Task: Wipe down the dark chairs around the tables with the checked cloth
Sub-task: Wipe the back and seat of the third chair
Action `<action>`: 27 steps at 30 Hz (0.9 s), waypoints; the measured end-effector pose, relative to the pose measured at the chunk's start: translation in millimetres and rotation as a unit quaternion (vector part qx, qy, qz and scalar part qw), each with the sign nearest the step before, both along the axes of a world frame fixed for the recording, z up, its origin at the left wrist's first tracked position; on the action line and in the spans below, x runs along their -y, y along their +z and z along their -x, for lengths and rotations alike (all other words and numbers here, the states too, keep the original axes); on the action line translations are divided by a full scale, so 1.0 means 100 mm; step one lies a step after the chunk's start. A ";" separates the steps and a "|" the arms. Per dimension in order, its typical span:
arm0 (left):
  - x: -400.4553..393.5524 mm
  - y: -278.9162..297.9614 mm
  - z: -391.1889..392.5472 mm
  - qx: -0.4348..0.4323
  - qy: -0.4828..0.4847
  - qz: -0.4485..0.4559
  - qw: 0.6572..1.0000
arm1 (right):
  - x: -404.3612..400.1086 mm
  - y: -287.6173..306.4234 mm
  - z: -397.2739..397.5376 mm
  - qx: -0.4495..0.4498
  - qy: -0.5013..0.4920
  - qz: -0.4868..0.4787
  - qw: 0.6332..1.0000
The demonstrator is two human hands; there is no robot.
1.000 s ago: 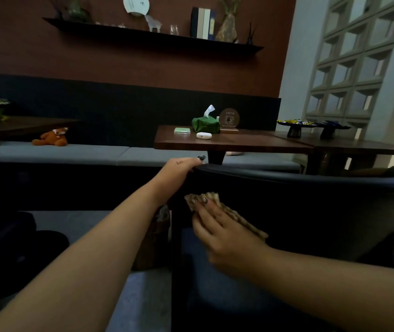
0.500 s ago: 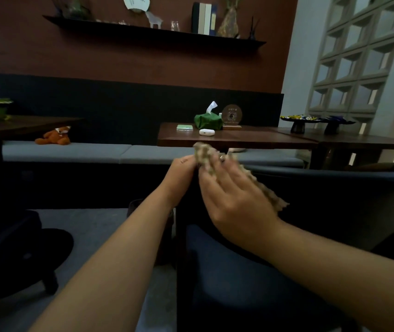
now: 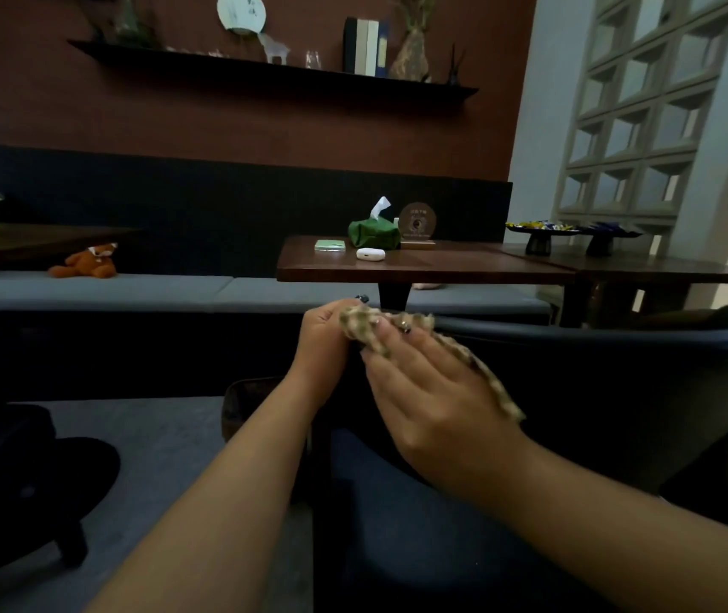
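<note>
A dark curved-back chair (image 3: 596,382) stands right in front of me, its back rim running to the right. My left hand (image 3: 324,338) grips the left end of that rim. My right hand (image 3: 424,391) lies flat on the checked beige cloth (image 3: 481,369) and presses it against the top left of the chair back. The cloth bunches up over the rim beside my left fingers, and one edge trails down to the right. Much of the cloth is hidden under my right hand.
A wooden table (image 3: 424,265) behind the chair holds a green tissue pouch (image 3: 373,232), a phone and a white case. A grey bench (image 3: 109,292) with an orange plush toy (image 3: 87,263) runs along the wall. Another dark seat (image 3: 8,471) stands at the lower left.
My right hand has carried the cloth up the chair back from lower down to the top rim, next to my left hand. My left hand has kept its hold on the rim.
</note>
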State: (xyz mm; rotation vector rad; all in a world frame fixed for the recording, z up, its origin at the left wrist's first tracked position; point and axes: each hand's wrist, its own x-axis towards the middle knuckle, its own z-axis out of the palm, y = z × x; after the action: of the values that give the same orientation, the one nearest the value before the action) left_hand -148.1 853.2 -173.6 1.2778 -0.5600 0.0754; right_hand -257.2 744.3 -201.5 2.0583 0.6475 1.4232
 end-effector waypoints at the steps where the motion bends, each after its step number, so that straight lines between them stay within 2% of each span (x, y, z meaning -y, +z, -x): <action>1: 0.01 0.00 0.00 -0.005 0.005 0.004 1.000 | 0.02 -0.10 0.00 -0.005 -0.009 0.020 1.000; 3: 0.02 -0.01 0.00 -0.004 0.016 0.000 1.000 | 0.12 -0.45 -0.06 -0.082 -0.062 0.094 0.990; 5: 0.04 -0.02 0.01 0.001 0.024 -0.002 1.000 | 0.19 -0.74 -0.09 -0.184 -0.121 0.162 0.962; 6: 0.04 -0.02 0.02 0.002 0.033 0.002 0.999 | 0.18 -0.76 -0.08 -0.209 -0.129 0.182 0.952; 7: 0.06 -0.03 0.03 0.001 0.044 0.011 0.999 | 0.16 -0.67 -0.04 -0.203 -0.123 0.180 0.955; 10: 0.11 -0.07 0.00 0.002 0.066 0.053 0.996 | 0.13 -0.09 0.10 -0.099 -0.027 0.031 0.994; 12: 0.13 -0.09 -0.01 0.013 0.072 0.064 0.995 | 0.15 0.17 0.20 -0.040 0.003 -0.010 0.999; 14: 0.15 -0.10 -0.02 0.011 0.080 0.075 0.994 | 0.20 0.06 0.21 -0.025 -0.026 0.060 0.998; 16: 0.15 -0.09 -0.02 0.018 0.082 0.060 0.995 | 0.32 -0.35 0.15 -0.090 -0.073 0.147 0.982; 18: 0.12 -0.07 -0.01 0.022 0.071 0.045 0.996 | 0.39 -0.64 0.12 -0.183 -0.098 0.174 0.963; 20: 0.11 -0.07 0.00 0.020 0.063 0.041 0.997 | 0.37 -0.59 0.13 -0.213 -0.104 0.187 0.953; 24: 0.15 -0.07 -0.01 0.008 0.073 0.072 0.995 | 0.31 -0.18 0.21 -0.125 -0.033 0.073 0.989; 27: 0.16 -0.08 -0.02 0.003 0.077 0.086 0.993 | 0.32 -0.19 0.21 -0.065 -0.031 0.044 0.996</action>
State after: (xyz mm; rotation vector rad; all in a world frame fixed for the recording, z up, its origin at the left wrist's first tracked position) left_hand -146.4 837.0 -181.9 1.1511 -0.4490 0.2513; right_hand -278.6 712.0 -220.7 2.0958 0.6810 1.2112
